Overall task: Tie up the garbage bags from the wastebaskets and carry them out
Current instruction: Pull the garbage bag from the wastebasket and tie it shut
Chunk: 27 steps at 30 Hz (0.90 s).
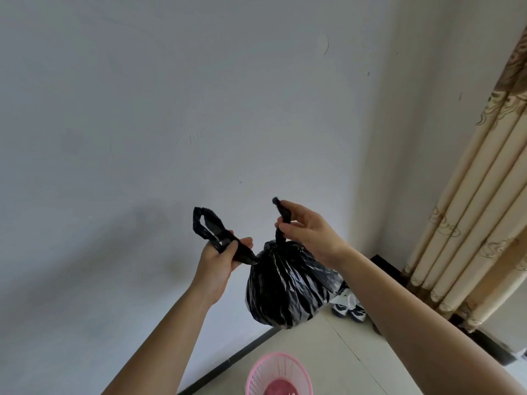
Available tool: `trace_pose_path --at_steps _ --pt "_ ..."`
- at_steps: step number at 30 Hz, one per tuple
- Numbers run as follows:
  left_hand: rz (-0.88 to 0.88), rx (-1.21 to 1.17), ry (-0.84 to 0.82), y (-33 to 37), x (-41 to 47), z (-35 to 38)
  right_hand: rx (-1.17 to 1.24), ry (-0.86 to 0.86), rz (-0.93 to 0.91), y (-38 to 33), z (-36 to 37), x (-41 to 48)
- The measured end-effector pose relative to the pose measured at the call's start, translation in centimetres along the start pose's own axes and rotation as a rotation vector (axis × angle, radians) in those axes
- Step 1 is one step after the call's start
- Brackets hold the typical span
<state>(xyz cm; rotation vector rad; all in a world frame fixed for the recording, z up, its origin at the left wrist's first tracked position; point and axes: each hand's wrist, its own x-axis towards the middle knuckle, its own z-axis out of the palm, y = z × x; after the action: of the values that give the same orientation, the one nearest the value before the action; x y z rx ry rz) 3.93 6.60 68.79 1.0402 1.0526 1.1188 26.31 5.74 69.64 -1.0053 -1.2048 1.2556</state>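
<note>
Black garbage bag (288, 283) hanging above the pink wastebasket (278, 374), left hand (219, 260) pinching one handle loop (208, 226), right hand (308, 232) pinching the other handle (283, 213). Maybe one knot made already; hard to see. Cross both handles, pull apart evenly, not tearing the plastic.
</note>
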Motion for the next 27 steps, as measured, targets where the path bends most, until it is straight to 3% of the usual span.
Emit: trace_pose_path --at_steps 3,7,14,17,22,27 --pt "0.030 0.130 0.009 -0.1 0.2 0.3 -0.087 0.047 -0.052 0.4 0.3 0.0" --pt "-0.060 0.057 -0.048 0.1 0.3 0.6 0.077 0.093 -0.004 0.5 0.6 -0.4" --pt "-0.072 0.510 -0.200 -0.7 0.5 0.2 0.214 0.039 0.031 -0.5 1.7 -0.6" --pt "-0.129 0.452 -0.280 -1.1 0.7 0.3 0.232 0.050 0.044 0.0 2.5 -0.4" --pt "-0.169 0.292 -0.147 -1.4 0.3 0.4 -0.013 0.173 0.050 1.4 2.1 -1.1" --pt "-0.211 0.185 -0.258 -1.2 0.1 0.5 -0.290 0.018 0.235 3.0 1.9 -2.1"
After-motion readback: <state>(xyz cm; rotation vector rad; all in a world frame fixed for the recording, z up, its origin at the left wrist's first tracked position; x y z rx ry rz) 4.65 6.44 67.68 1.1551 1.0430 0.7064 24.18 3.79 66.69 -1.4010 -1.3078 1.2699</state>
